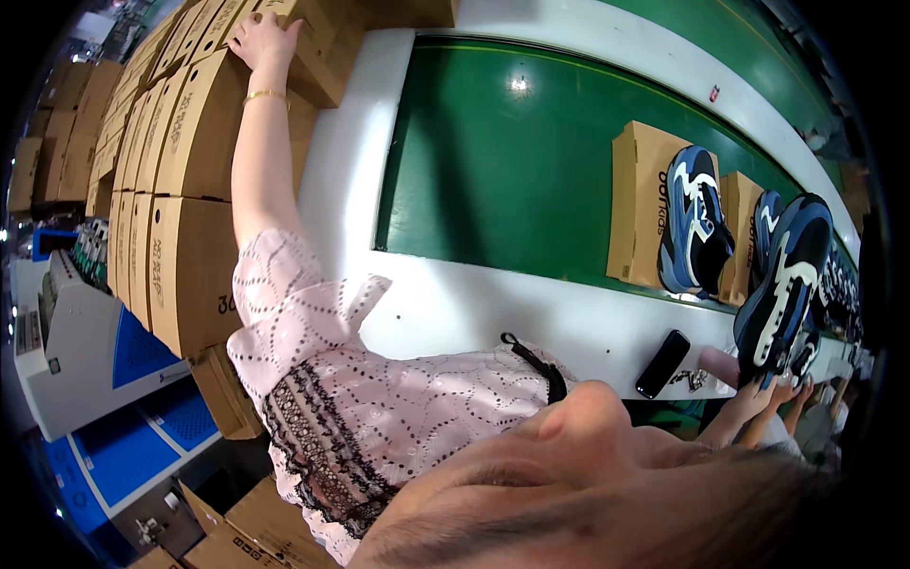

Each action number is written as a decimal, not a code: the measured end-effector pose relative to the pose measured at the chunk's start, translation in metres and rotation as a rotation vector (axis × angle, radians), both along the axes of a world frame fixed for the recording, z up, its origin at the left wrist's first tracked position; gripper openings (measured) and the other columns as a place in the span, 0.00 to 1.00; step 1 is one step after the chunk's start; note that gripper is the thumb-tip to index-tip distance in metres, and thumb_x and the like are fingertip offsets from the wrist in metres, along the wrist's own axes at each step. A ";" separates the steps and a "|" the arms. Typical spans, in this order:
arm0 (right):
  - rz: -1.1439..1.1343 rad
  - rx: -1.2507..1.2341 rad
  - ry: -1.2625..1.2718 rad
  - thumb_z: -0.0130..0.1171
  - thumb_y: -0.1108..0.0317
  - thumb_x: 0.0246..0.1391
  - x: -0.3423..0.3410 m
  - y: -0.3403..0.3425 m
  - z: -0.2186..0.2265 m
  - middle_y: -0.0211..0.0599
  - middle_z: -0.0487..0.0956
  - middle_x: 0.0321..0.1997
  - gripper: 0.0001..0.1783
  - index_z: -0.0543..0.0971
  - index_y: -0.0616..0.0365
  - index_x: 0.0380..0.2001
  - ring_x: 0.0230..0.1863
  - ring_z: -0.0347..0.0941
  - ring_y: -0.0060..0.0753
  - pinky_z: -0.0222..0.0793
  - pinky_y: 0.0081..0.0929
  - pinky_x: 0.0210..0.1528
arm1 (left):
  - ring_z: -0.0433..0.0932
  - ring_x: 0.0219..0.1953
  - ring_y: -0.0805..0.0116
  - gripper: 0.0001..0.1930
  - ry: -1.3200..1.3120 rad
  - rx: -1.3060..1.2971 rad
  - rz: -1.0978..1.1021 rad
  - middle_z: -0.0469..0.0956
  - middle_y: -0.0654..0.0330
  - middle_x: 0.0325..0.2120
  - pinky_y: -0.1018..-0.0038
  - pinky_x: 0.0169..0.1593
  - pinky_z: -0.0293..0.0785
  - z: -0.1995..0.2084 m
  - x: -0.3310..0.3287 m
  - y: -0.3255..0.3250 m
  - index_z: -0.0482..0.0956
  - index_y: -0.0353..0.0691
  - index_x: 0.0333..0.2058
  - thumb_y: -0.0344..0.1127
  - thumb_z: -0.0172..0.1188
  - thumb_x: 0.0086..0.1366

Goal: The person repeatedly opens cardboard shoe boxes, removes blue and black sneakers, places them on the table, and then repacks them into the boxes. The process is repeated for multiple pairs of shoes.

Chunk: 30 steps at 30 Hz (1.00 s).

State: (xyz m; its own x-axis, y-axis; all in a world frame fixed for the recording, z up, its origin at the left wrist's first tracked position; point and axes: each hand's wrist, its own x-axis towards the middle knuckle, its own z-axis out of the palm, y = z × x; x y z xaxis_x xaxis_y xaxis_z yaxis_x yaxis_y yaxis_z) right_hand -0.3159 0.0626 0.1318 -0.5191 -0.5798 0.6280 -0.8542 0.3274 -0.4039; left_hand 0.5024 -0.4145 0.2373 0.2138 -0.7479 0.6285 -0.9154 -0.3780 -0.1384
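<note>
My left arm reaches up to the far left, and my left hand (pixel 263 42) lies on top of a row of brown cardboard shoe boxes (pixel 194 123). Its fingers are spread and the thumb stands apart. At the right, my right hand (pixel 755 396) is closed on the lower end of a dark blue and black sneaker (pixel 789 275) with white trim, held up with its sole edge toward the right. Part of that hand is hidden behind the shoe. Beyond it, a similar sneaker (pixel 700 223) leans against an upright brown box (pixel 637 204) on the green belt.
A green conveyor belt (pixel 493 161) with a white frame runs across the view. A black phone (pixel 663 364) lies on the near white ledge. Co-workers' hands (pixel 789 391) show at the far right. A grey and blue machine (pixel 85 341) and open cartons (pixel 270 522) stand at left.
</note>
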 end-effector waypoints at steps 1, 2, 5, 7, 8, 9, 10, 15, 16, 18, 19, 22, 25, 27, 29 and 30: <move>-0.017 0.035 -0.006 0.49 0.61 0.58 -0.029 0.003 -0.014 0.49 0.77 0.43 0.23 0.72 0.68 0.49 0.43 0.75 0.42 0.70 0.35 0.49 | 0.59 0.60 0.60 0.24 -0.034 -0.053 -0.122 0.66 0.60 0.55 0.48 0.64 0.44 -0.008 -0.008 0.009 0.78 0.49 0.44 0.57 0.61 0.54; -0.028 0.069 -0.012 0.49 0.59 0.58 -0.053 0.008 -0.023 0.49 0.78 0.42 0.23 0.73 0.68 0.49 0.42 0.75 0.42 0.70 0.35 0.49 | 0.60 0.60 0.61 0.24 -0.064 -0.103 -0.248 0.66 0.61 0.55 0.48 0.63 0.44 -0.014 -0.019 0.017 0.79 0.48 0.43 0.57 0.61 0.53; -0.089 0.173 -0.130 0.51 0.60 0.57 -0.070 -0.014 -0.033 0.51 0.77 0.43 0.22 0.73 0.67 0.49 0.45 0.73 0.47 0.66 0.36 0.51 | 0.60 0.60 0.63 0.16 -0.045 -0.166 -0.483 0.67 0.64 0.53 0.46 0.61 0.45 -0.027 -0.069 0.058 0.78 0.45 0.28 0.49 0.67 0.48; -0.207 0.265 -0.261 0.54 0.66 0.55 -0.027 -0.040 -0.005 0.58 0.71 0.54 0.24 0.69 0.67 0.54 0.54 0.66 0.57 0.58 0.39 0.59 | 0.61 0.59 0.63 0.13 0.007 -0.212 -0.747 0.69 0.66 0.51 0.49 0.60 0.45 -0.035 -0.109 0.080 0.75 0.44 0.25 0.44 0.68 0.48; -0.068 0.293 -0.008 0.58 0.71 0.48 -0.024 -0.051 -0.013 0.61 0.74 0.46 0.21 0.74 0.70 0.46 0.48 0.69 0.59 0.61 0.44 0.55 | 0.62 0.59 0.62 0.14 0.038 -0.216 -0.810 0.70 0.66 0.51 0.50 0.60 0.45 -0.030 -0.123 0.094 0.75 0.43 0.24 0.43 0.68 0.48; -0.208 0.542 0.082 0.56 0.60 0.51 -0.010 -0.069 -0.003 0.50 0.79 0.43 0.22 0.77 0.57 0.48 0.42 0.73 0.55 0.63 0.44 0.51 | 0.64 0.57 0.62 0.14 0.132 -0.205 -0.904 0.71 0.64 0.50 0.50 0.60 0.46 -0.029 -0.132 0.102 0.75 0.41 0.25 0.42 0.68 0.48; -0.156 0.561 0.006 0.54 0.53 0.52 -0.013 -0.080 -0.011 0.48 0.78 0.46 0.25 0.76 0.55 0.50 0.44 0.74 0.53 0.64 0.41 0.50 | 0.64 0.57 0.61 0.14 0.200 -0.135 -0.959 0.72 0.63 0.49 0.52 0.60 0.47 -0.025 -0.142 0.111 0.74 0.40 0.24 0.41 0.68 0.49; -0.090 0.515 -0.684 0.49 0.57 0.59 -0.002 -0.128 -0.031 0.49 0.79 0.42 0.23 0.72 0.64 0.50 0.43 0.76 0.44 0.69 0.33 0.47 | 0.63 0.59 0.56 0.15 0.390 0.286 -1.402 0.70 0.57 0.52 0.53 0.64 0.46 -0.008 -0.207 0.157 0.69 0.37 0.26 0.39 0.66 0.51; 0.058 0.497 -0.095 0.48 0.54 0.59 -0.041 -0.114 -0.057 0.49 0.79 0.43 0.24 0.73 0.62 0.50 0.45 0.76 0.48 0.70 0.34 0.46 | 0.63 0.59 0.55 0.15 0.410 0.318 -1.454 0.69 0.56 0.52 0.52 0.64 0.45 -0.005 -0.224 0.166 0.69 0.38 0.26 0.39 0.66 0.51; 0.030 0.411 -0.062 0.50 0.53 0.59 -0.002 -0.121 -0.034 0.49 0.78 0.43 0.24 0.73 0.60 0.50 0.44 0.76 0.48 0.70 0.31 0.44 | 0.62 0.60 0.54 0.15 0.416 0.343 -1.451 0.68 0.56 0.53 0.50 0.64 0.45 -0.006 -0.254 0.191 0.69 0.38 0.27 0.39 0.65 0.52; 0.013 0.343 -0.037 0.50 0.55 0.59 0.020 -0.118 -0.018 0.49 0.78 0.43 0.22 0.74 0.58 0.50 0.43 0.76 0.47 0.70 0.30 0.43 | 0.61 0.60 0.54 0.14 0.415 0.335 -1.426 0.68 0.56 0.53 0.49 0.64 0.45 -0.010 -0.269 0.205 0.69 0.39 0.27 0.39 0.65 0.52; 0.199 0.116 0.033 0.54 0.68 0.57 0.127 -0.123 0.045 0.42 0.79 0.45 0.18 0.74 0.59 0.50 0.38 0.76 0.35 0.70 0.26 0.41 | 0.62 0.58 0.53 0.13 0.401 0.273 -1.368 0.68 0.54 0.51 0.50 0.63 0.45 -0.024 -0.280 0.214 0.69 0.40 0.30 0.38 0.63 0.52; 0.678 0.003 -0.056 0.54 0.74 0.56 0.191 -0.129 0.047 0.43 0.78 0.45 0.19 0.73 0.60 0.52 0.38 0.76 0.30 0.70 0.24 0.41 | 0.64 0.56 0.52 0.13 0.467 0.294 -1.414 0.68 0.53 0.51 0.53 0.62 0.48 -0.031 -0.274 0.212 0.70 0.39 0.34 0.37 0.62 0.53; 0.826 0.143 -0.155 0.53 0.74 0.57 0.236 -0.136 0.035 0.46 0.77 0.47 0.20 0.71 0.60 0.54 0.39 0.76 0.29 0.70 0.23 0.42 | 0.65 0.56 0.54 0.14 0.810 0.157 -1.498 0.68 0.50 0.51 0.62 0.61 0.55 -0.036 -0.257 0.189 0.69 0.37 0.41 0.37 0.56 0.58; 0.807 0.251 -0.558 0.53 0.72 0.58 0.263 -0.145 -0.003 0.47 0.76 0.50 0.22 0.68 0.61 0.56 0.40 0.76 0.33 0.70 0.25 0.43 | 0.64 0.58 0.53 0.19 0.810 -0.157 -1.279 0.65 0.47 0.55 0.63 0.60 0.58 -0.038 -0.238 0.151 0.67 0.35 0.50 0.40 0.48 0.65; 0.772 0.219 -0.736 0.53 0.69 0.58 0.274 -0.154 -0.031 0.48 0.76 0.50 0.22 0.68 0.62 0.56 0.42 0.76 0.36 0.71 0.27 0.44 | 0.62 0.59 0.54 0.21 0.963 -0.089 -1.175 0.63 0.46 0.57 0.65 0.61 0.56 -0.071 -0.225 0.122 0.66 0.33 0.51 0.43 0.48 0.66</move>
State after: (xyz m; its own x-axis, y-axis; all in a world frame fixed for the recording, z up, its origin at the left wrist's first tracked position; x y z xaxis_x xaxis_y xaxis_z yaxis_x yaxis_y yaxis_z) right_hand -0.0414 -0.0914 0.1011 -0.1734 -0.9725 0.1554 -0.4328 -0.0665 -0.8990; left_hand 0.2774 -0.2928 0.1668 -0.1146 -0.7493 0.6522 -0.4195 0.6316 0.6520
